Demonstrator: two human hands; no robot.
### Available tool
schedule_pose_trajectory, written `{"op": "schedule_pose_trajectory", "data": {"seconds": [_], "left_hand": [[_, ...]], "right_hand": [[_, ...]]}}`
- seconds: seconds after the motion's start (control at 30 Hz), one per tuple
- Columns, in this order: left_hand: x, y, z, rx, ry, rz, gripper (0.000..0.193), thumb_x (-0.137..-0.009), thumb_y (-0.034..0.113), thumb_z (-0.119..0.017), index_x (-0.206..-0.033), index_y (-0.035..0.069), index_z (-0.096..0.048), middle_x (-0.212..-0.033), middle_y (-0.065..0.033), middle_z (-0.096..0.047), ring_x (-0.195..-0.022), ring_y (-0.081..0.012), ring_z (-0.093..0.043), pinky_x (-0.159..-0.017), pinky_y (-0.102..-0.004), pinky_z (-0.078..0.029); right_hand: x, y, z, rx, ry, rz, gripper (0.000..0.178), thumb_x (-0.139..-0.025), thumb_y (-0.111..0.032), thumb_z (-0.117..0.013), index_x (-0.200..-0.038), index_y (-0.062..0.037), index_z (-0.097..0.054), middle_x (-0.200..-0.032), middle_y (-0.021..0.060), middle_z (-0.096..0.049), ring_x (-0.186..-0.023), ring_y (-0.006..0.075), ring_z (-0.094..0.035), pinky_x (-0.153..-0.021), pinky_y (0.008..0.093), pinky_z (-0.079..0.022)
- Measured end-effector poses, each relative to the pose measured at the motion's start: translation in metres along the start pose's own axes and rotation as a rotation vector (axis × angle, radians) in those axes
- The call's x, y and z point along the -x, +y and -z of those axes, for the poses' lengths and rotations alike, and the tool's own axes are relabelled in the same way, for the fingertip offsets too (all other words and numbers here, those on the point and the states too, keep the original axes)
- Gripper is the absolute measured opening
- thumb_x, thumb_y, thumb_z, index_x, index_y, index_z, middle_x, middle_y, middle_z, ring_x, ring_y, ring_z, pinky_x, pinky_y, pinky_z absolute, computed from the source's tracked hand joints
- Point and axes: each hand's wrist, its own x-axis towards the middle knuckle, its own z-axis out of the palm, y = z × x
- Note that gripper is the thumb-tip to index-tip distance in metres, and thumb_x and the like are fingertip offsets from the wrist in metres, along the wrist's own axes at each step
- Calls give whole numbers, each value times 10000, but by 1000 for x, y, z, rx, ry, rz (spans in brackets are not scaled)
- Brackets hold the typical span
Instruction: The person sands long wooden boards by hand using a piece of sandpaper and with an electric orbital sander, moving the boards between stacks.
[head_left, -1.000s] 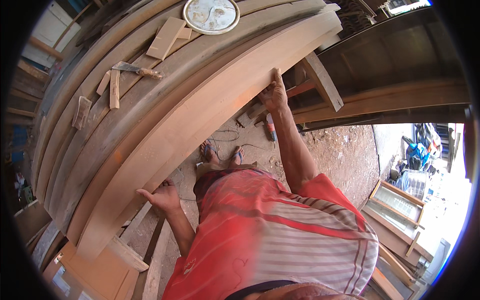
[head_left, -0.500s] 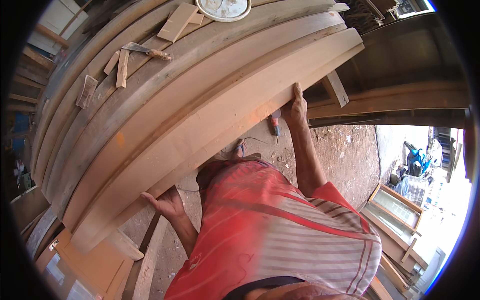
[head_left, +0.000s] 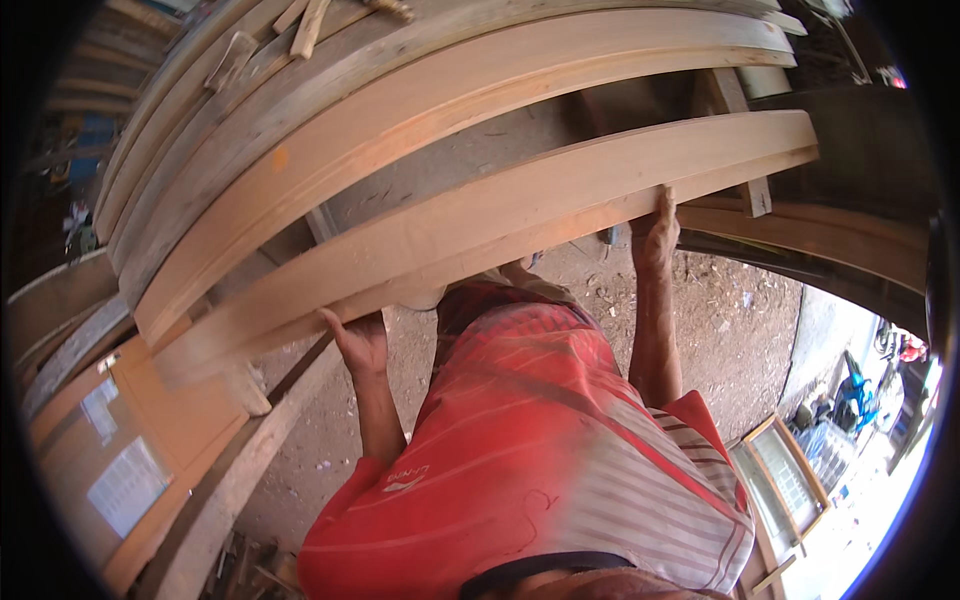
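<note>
L hand: we hold plank's L half
R hand: R half
Fingers: thumbs vs. plank, rest hidden, can't tell

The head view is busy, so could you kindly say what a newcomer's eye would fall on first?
Probably the long wooden plank slanting across the middle, held by the left hand and right hand. Below it spreads the striped red shirt; beyond it, more planks lie side by side.
</note>
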Motion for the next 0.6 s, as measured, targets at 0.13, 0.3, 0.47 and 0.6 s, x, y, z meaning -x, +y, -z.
{"op": "schedule_pose_trajectory", "data": {"seconds": [0.13,0.3,0.47,0.6], "left_hand": [[2,-4,13,-8,-39,16,761,-942,600,-598,-1507,129,-401,-1491,-57,-485,-1348,-236,-475,-1122,-421,-415],[-5,-3,37,-90,-93,40,729,-954,602,-581,-1502,152,-409,-1482,-45,-498,-1339,-236,-483,-1102,-428,-432],[-7,-4,36,-137,-91,18,743,-952,627,-563,-1507,161,-400,-1520,-30,-465,-1375,-241,-460,-1126,-443,-411],[-14,-6,46,-155,-109,22,779,-953,672,-519,-1532,174,-368,-1539,-43,-442,-1397,-245,-436,-1145,-449,-380]], "right_hand": [[-3,4,12,45,-51,4,655,-1033,-497,-522,-1467,-13,-443,-1357,131,-520,-1197,262,-568,-899,415,-536],[-12,11,27,60,-48,-62,656,-1039,-485,-523,-1489,-19,-416,-1372,147,-491,-1220,277,-544,-910,433,-538],[9,32,65,6,-206,-109,609,-1000,-653,-466,-1178,-81,-576,-977,86,-662,-862,193,-639,-805,353,-521],[53,87,127,249,-8,-207,596,-975,-571,-592,-1163,-6,-582,-961,129,-677,-880,251,-702,-772,377,-587]]}}
